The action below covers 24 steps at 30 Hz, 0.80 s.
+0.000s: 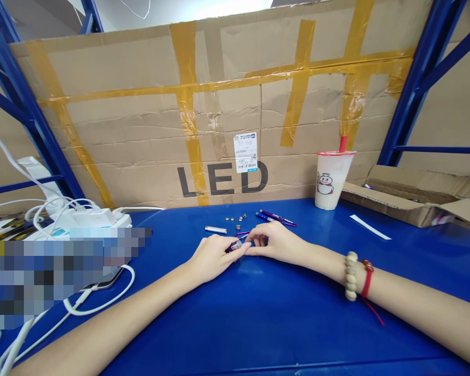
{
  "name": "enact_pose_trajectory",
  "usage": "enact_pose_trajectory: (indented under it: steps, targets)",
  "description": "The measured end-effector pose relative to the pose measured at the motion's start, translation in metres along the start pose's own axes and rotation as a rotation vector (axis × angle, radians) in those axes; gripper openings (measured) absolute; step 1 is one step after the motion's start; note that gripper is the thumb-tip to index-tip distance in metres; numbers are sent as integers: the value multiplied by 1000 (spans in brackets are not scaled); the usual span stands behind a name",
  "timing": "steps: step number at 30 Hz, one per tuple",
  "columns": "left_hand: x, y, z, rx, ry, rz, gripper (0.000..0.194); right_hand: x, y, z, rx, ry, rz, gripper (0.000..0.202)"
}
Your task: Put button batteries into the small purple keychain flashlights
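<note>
My left hand (215, 256) is closed around a short dark purple tube (233, 246) that has a small label on its side. Thumb and fingers of my right hand (272, 240) are pinched together at the tube's right end, meeting my left fingertips. What the right fingers hold, if anything, is hidden. Just beyond the hands lie several small button cells (238, 227) and a silver tube (215, 229). Behind my right hand are a blue tube (263, 216) and a slim purple one (272, 215). A purple clip (242, 235) shows partly between my hands.
A lidded drink cup (331, 183) with a red straw stands at the back right, near an open cardboard box (407, 201) and a white strip (370, 227). White cables (129, 287) and a power strip (96, 219) crowd the left. Taped cardboard (152, 141) walls the back.
</note>
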<state>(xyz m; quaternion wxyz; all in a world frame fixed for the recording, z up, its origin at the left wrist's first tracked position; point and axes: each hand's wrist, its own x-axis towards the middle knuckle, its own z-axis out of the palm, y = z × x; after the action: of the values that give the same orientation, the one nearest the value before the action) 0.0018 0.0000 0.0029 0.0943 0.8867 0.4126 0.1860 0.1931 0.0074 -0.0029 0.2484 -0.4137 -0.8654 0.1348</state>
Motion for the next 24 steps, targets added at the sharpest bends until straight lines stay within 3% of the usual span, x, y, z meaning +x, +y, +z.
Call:
enact_pose_trajectory:
  steps: [6,11,24]
  targets:
    - [0,1,-1,-9,-7,-6,48,-2,-2,-2,-26,31,-41,38]
    - [-1,2,-1,-21,-11,-9,49,-3,2,-4,48,-52,-41,48]
    - [-1,1,-1,-11,-27,-11,45,-1,5,2,112,-9,-19,31]
